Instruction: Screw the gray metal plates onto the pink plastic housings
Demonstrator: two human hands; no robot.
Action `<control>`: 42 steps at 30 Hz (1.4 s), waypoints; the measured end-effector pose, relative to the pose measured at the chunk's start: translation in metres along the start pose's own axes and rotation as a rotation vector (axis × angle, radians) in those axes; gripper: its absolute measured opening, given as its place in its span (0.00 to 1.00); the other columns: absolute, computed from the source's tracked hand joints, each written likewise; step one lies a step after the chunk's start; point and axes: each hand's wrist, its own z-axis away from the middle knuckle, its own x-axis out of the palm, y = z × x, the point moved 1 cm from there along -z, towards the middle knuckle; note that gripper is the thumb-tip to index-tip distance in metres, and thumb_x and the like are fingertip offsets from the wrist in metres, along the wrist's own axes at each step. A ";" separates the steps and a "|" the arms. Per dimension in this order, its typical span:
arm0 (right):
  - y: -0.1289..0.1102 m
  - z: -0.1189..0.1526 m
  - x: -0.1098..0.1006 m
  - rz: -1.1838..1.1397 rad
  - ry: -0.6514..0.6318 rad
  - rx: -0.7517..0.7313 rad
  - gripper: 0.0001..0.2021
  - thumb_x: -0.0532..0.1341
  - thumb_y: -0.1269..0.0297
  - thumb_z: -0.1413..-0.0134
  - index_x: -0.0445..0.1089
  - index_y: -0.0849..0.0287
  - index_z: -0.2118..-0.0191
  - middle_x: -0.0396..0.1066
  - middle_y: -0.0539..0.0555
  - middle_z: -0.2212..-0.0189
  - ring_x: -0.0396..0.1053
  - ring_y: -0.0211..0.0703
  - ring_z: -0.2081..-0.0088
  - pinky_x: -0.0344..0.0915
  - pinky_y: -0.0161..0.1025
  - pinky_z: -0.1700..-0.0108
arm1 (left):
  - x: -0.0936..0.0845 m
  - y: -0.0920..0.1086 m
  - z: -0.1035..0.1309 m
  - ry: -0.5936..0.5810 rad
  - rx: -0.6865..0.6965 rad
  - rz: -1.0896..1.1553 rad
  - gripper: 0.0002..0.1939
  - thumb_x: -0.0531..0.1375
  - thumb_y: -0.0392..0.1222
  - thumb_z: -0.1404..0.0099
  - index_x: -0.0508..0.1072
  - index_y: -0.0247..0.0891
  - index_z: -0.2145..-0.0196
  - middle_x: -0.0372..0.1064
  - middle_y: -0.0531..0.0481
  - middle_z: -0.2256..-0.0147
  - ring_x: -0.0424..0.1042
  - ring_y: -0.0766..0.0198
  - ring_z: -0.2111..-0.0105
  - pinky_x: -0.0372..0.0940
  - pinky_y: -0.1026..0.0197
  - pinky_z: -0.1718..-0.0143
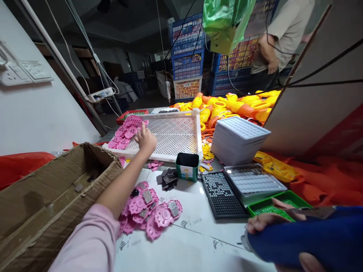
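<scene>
My left hand [146,140] reaches over the white perforated tray [172,134], its fingers at the edge of a heap of pink plastic parts [124,132]; a pink piece is between its fingertips. At the lower right, my right hand [262,222] is wrapped round a blue tool [306,234] with a pale tip. More pink parts [166,215], some with grey metal plates, are piled on the white table beneath my left forearm. Dark grey pieces [168,178] lie beside a green box [187,166].
An open cardboard box [56,200] stands at the left. On the right are a black grid tray [224,196], a stack of white trays [239,139] and a green basket [286,196]. Yellow and orange parts [227,107] lie behind. A person [283,41] stands beyond.
</scene>
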 end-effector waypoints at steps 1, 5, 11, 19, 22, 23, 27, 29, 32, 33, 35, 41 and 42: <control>-0.007 -0.001 0.005 -0.019 0.005 -0.001 0.16 0.68 0.47 0.62 0.70 0.46 0.66 0.71 0.52 0.78 0.73 0.50 0.76 0.76 0.45 0.73 | -0.010 0.008 0.019 -0.003 0.082 0.017 0.23 0.47 0.36 0.31 0.65 0.31 0.41 0.37 0.39 0.30 0.44 0.43 0.32 0.51 0.39 0.36; -0.020 -0.004 0.018 -0.103 -0.037 -0.017 0.23 0.72 0.47 0.66 0.72 0.48 0.61 0.72 0.52 0.79 0.72 0.46 0.78 0.75 0.43 0.74 | -0.042 0.018 0.124 -0.031 0.519 0.112 0.20 0.44 0.36 0.30 0.71 0.33 0.49 0.44 0.38 0.31 0.45 0.44 0.32 0.51 0.41 0.37; -0.023 -0.003 0.022 -0.152 -0.097 -0.109 0.26 0.72 0.48 0.63 0.70 0.52 0.57 0.74 0.50 0.79 0.72 0.43 0.78 0.73 0.39 0.76 | -0.040 -0.004 0.270 -0.123 1.218 0.241 0.15 0.51 0.34 0.34 0.74 0.33 0.55 0.55 0.39 0.35 0.54 0.39 0.36 0.51 0.38 0.42; -0.016 -0.008 0.019 -0.138 -0.045 -0.136 0.24 0.73 0.47 0.66 0.69 0.54 0.64 0.74 0.50 0.80 0.71 0.43 0.80 0.70 0.39 0.78 | -0.012 -0.021 0.312 -0.404 1.291 0.315 0.15 0.52 0.38 0.31 0.73 0.33 0.51 0.61 0.45 0.37 0.62 0.40 0.41 0.58 0.40 0.47; -0.015 -0.010 0.019 -0.141 -0.042 -0.148 0.22 0.72 0.47 0.65 0.69 0.54 0.66 0.74 0.50 0.80 0.70 0.43 0.80 0.69 0.39 0.78 | -0.015 -0.021 0.307 -0.545 1.256 0.341 0.17 0.51 0.42 0.30 0.73 0.32 0.50 0.61 0.41 0.38 0.59 0.36 0.39 0.57 0.35 0.46; -0.015 -0.011 0.019 -0.146 -0.039 -0.157 0.22 0.72 0.47 0.65 0.70 0.54 0.66 0.74 0.50 0.80 0.70 0.43 0.80 0.69 0.39 0.78 | -0.017 -0.021 0.305 -0.595 1.251 0.351 0.18 0.51 0.43 0.29 0.73 0.32 0.50 0.61 0.41 0.38 0.57 0.35 0.38 0.57 0.34 0.45; -0.015 -0.012 0.018 -0.158 -0.034 -0.188 0.21 0.73 0.49 0.65 0.70 0.53 0.65 0.74 0.49 0.81 0.70 0.42 0.80 0.69 0.38 0.78 | -0.028 -0.019 0.293 -0.779 1.205 0.412 0.16 0.52 0.46 0.29 0.76 0.39 0.53 0.62 0.45 0.39 0.52 0.37 0.35 0.53 0.32 0.41; -0.016 -0.013 0.017 -0.160 -0.032 -0.190 0.21 0.73 0.49 0.65 0.71 0.53 0.65 0.74 0.49 0.80 0.70 0.42 0.80 0.69 0.38 0.78 | -0.035 -0.015 0.282 -0.805 1.144 0.460 0.14 0.53 0.44 0.29 0.78 0.41 0.57 0.64 0.47 0.39 0.51 0.39 0.34 0.53 0.34 0.40; -0.017 -0.013 0.016 -0.159 -0.028 -0.178 0.22 0.73 0.49 0.65 0.71 0.54 0.65 0.74 0.49 0.79 0.70 0.42 0.81 0.69 0.39 0.79 | -0.040 -0.006 0.254 -0.723 0.985 0.461 0.12 0.55 0.41 0.32 0.79 0.41 0.61 0.70 0.48 0.44 0.60 0.48 0.37 0.59 0.44 0.41; -0.018 -0.013 0.016 -0.154 -0.030 -0.172 0.22 0.73 0.48 0.65 0.71 0.54 0.66 0.74 0.49 0.79 0.70 0.42 0.81 0.69 0.39 0.79 | -0.040 -0.002 0.240 -0.673 0.914 0.414 0.12 0.56 0.41 0.33 0.79 0.41 0.61 0.73 0.48 0.47 0.65 0.51 0.40 0.61 0.48 0.42; -0.018 -0.013 0.016 -0.144 -0.033 -0.165 0.21 0.73 0.48 0.65 0.71 0.56 0.68 0.73 0.50 0.80 0.70 0.43 0.81 0.69 0.40 0.79 | -0.034 0.003 0.209 -0.572 0.763 0.274 0.13 0.56 0.39 0.34 0.79 0.41 0.57 0.76 0.48 0.51 0.72 0.56 0.48 0.64 0.54 0.45; -0.018 -0.014 0.015 -0.134 0.001 -0.199 0.19 0.72 0.47 0.65 0.71 0.55 0.70 0.72 0.49 0.81 0.69 0.41 0.80 0.69 0.39 0.78 | 0.000 0.005 0.132 -0.499 0.508 -0.002 0.15 0.57 0.44 0.36 0.79 0.38 0.57 0.78 0.40 0.60 0.75 0.46 0.58 0.67 0.51 0.57; -0.017 -0.014 0.015 -0.132 0.005 -0.202 0.19 0.72 0.47 0.65 0.71 0.54 0.72 0.72 0.49 0.81 0.69 0.41 0.80 0.69 0.39 0.78 | 0.005 0.004 0.127 -0.510 0.489 -0.035 0.14 0.57 0.45 0.36 0.80 0.39 0.59 0.79 0.41 0.62 0.75 0.46 0.60 0.67 0.52 0.59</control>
